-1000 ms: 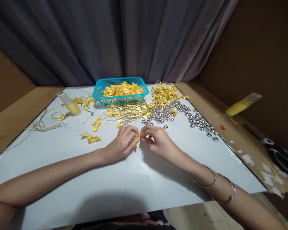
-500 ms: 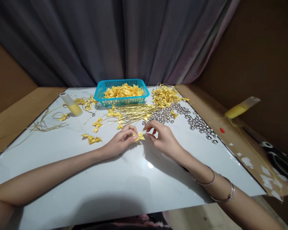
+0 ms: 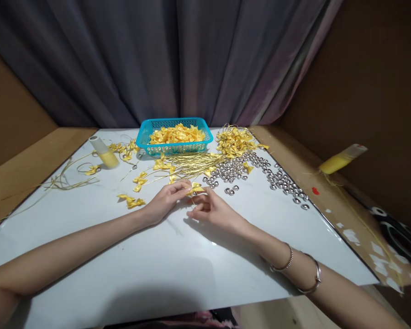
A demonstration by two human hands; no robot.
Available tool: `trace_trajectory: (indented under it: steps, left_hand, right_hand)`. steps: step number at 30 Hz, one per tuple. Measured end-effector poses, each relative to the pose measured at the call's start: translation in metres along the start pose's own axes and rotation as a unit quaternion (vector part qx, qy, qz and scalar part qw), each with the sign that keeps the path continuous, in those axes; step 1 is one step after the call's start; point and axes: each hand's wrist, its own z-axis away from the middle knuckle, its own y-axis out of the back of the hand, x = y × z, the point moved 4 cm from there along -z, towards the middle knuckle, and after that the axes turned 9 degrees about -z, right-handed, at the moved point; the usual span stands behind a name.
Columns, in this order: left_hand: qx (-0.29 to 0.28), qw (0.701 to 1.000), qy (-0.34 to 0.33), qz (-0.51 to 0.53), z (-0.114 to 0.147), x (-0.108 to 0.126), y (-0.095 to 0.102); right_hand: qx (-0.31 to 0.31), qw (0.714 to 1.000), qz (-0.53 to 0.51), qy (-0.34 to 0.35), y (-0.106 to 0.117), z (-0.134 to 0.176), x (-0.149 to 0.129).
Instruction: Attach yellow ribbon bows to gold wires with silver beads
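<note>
My left hand (image 3: 169, 200) pinches a small yellow ribbon bow (image 3: 196, 188) between thumb and fingers, just above the white table. From the right, the bent fingers of my right hand (image 3: 217, 211) are closed at the bow's edge, with the thumb lower and apart from the fingertips. A thin strand hangs below the bow; its far end is hidden by my fingers. Beyond my hands lies a bundle of gold cords (image 3: 195, 164). Silver beads (image 3: 229, 169) spread behind and right of my right hand, with several loose ones close to it.
A blue basket (image 3: 178, 148) of yellow bows stands at the back. Beside it is a pile of corded bows (image 3: 236, 140). A tube (image 3: 104, 153) with yellow contents stands left; a similar tube (image 3: 342, 159) and black-handled scissors (image 3: 397, 230) lie right.
My right hand has moved left and down, its fingers now reaching the bow. The bow has shifted slightly left and up in my left hand. Several beads behind my right hand are uncovered.
</note>
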Motion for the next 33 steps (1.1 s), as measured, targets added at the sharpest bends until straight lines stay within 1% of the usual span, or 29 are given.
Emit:
trace_trajectory:
  steps: [4,5,7,11,14,21,24,26,28,30,31,33]
  left_hand:
    - [0.004,1.0,0.009,0.015,0.0,0.0,0.0]
    - [0.006,1.0,0.011,0.015,0.0,0.0,0.0]
    - [0.013,1.0,0.01,0.013,0.0,0.001,0.0]
    - [0.019,1.0,0.005,0.008,0.0,0.002,0.001]
    - [0.015,1.0,-0.001,-0.009,0.001,0.006,0.0]
    - [-0.01,0.999,-0.016,-0.05,0.002,0.013,-0.002]
    - [-0.018,0.997,-0.028,-0.073,0.002,0.012,-0.003]
    - [-0.024,0.995,-0.036,-0.089,0.002,0.012,-0.003]
    - [-0.024,0.995,-0.039,-0.092,0.002,0.011,-0.003]
    - [-0.02,0.995,-0.042,-0.089,0.002,0.012,-0.003]
    - [-0.02,0.995,-0.045,-0.088,0.002,0.012,-0.003]
    - [-0.023,0.994,-0.051,-0.091,0.003,0.012,-0.004]
  right_hand:
    - [-0.069,0.996,0.028,-0.052,-0.007,0.004,-0.004]
    - [-0.082,0.994,0.046,-0.059,-0.007,0.005,-0.006]
    - [-0.089,0.991,0.084,-0.059,-0.003,0.007,-0.013]
    - [-0.059,0.987,0.142,-0.041,0.008,0.009,-0.027]
    - [-0.041,0.986,0.161,-0.033,0.016,0.01,-0.037]
    - [-0.016,0.993,0.116,-0.01,0.026,0.015,-0.055]
    - [-0.021,0.995,0.1,0.008,0.028,0.017,-0.06]
    - [-0.03,0.995,0.099,0.002,0.029,0.017,-0.061]
    - [-0.041,0.99,0.13,-0.02,0.031,0.016,-0.058]
    - [-0.036,0.978,0.202,-0.028,0.035,0.014,-0.055]
    - [-0.018,0.969,0.247,-0.011,0.037,0.013,-0.055]
    - [0.034,0.942,0.327,0.064,0.039,0.011,-0.057]
